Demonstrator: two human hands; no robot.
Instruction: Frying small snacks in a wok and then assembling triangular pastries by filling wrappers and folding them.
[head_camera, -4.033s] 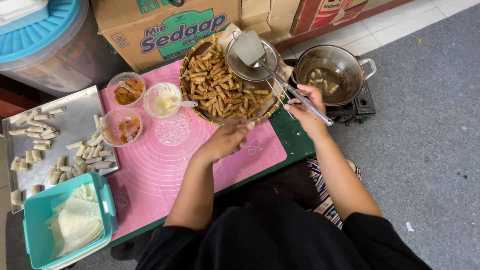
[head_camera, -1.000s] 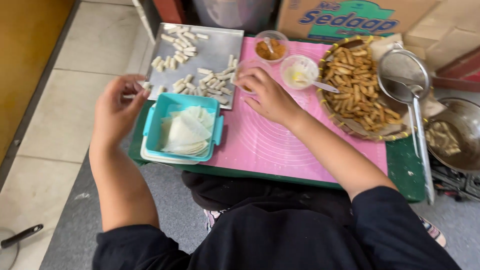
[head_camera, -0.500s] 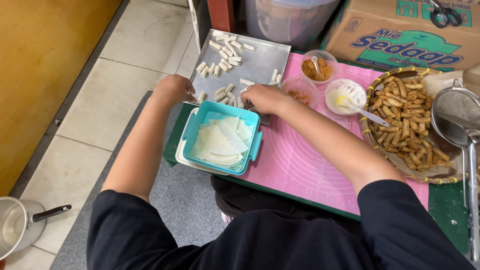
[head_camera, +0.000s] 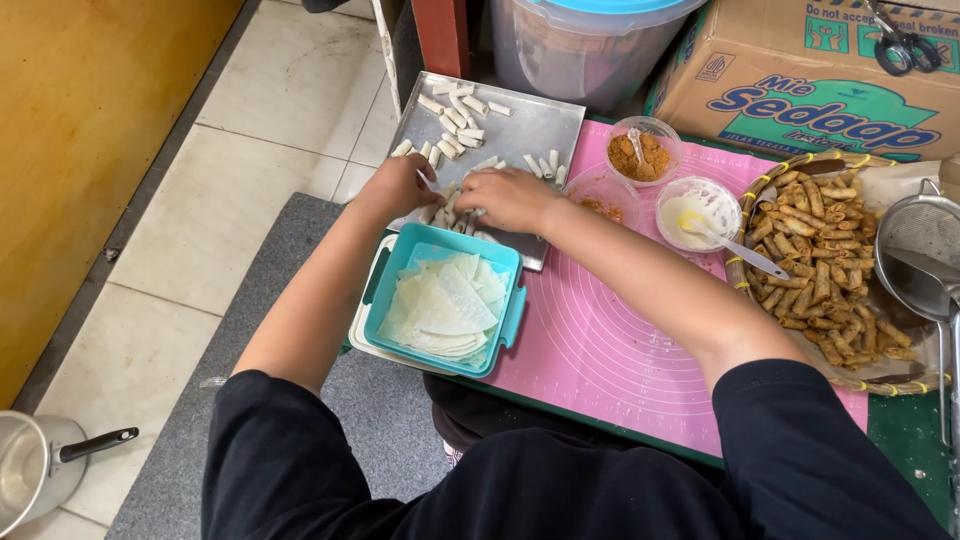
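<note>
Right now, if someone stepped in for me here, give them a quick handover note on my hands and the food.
Left hand and right hand: both on the small uncooked rolls at the near edge of the metal tray; whether either grips one is hidden.
Things: wrapper sheets sit in the teal container just below the hands. Fried rolls fill the woven basket.
Done: many rolls fried, more rolled on the tray.
Left: tray rolls uncooked, wrappers unused.

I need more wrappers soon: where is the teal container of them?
In the head view, the teal container sits at the near left edge of the pink mat, just below the metal tray and both hands.
</note>
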